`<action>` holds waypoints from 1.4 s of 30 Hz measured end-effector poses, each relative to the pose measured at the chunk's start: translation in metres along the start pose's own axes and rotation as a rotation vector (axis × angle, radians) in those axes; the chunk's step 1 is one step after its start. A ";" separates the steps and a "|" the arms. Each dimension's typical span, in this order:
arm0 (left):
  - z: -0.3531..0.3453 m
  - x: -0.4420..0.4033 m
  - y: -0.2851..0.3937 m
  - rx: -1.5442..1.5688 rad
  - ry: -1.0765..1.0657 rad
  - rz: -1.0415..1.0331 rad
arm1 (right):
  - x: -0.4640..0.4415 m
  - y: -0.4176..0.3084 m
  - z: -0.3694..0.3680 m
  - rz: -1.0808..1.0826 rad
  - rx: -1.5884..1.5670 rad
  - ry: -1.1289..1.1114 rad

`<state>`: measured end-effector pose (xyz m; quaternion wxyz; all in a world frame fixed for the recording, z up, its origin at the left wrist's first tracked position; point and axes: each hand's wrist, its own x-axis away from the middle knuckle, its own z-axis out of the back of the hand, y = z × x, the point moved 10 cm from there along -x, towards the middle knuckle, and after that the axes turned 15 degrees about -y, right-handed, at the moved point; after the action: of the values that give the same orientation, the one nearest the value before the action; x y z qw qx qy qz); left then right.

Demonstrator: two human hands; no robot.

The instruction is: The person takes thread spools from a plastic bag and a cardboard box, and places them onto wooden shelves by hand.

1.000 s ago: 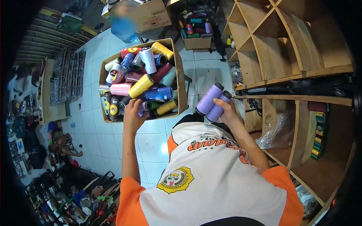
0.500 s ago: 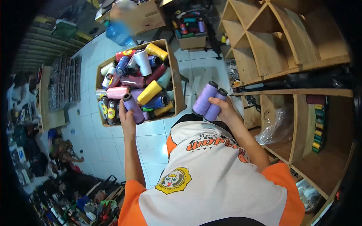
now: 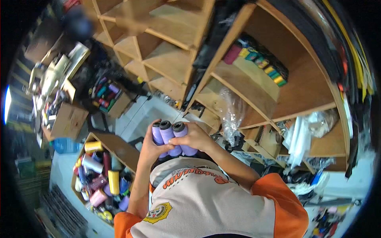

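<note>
Three purple thread spools stand side by side in front of my shirt. My left hand (image 3: pixel 152 142) is wrapped round the left spool (image 3: pixel 157 134), its thumb reaching across the middle spool (image 3: pixel 167 135). My right hand (image 3: pixel 195 138) grips the right spool (image 3: pixel 180 133), with its thumb on the middle one. Dark cone tips show at the top of the spools. A cardboard box (image 3: pixel 123 150) at lower left holds several spools, among them a yellow spool (image 3: pixel 114 182) and a pink spool (image 3: pixel 98 197).
Wooden shelves (image 3: pixel 168 37) rise ahead, with a row of small coloured spools (image 3: pixel 262 61) in the right-hand section. Clear plastic wrap (image 3: pixel 230 115) hangs from a compartment. A smaller box of spools (image 3: pixel 120 105) and a blue water bottle (image 3: pixel 66 145) are at left.
The view has turned toward the shelves, so the spool box now appears lower left. My left hand took a purple spool from that box and brought it beside the two in my right hand.
</note>
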<state>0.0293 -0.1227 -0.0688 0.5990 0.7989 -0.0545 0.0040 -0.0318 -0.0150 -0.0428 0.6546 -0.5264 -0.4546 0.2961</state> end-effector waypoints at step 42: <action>-0.031 -0.043 -0.044 0.843 -0.145 -0.016 | 0.064 -0.087 0.251 0.369 0.662 1.316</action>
<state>-0.0074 -0.0777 -0.1054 0.2148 0.9724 -0.0839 -0.0347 -0.2414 0.1218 0.0672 0.8544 -0.4382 0.2377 0.1468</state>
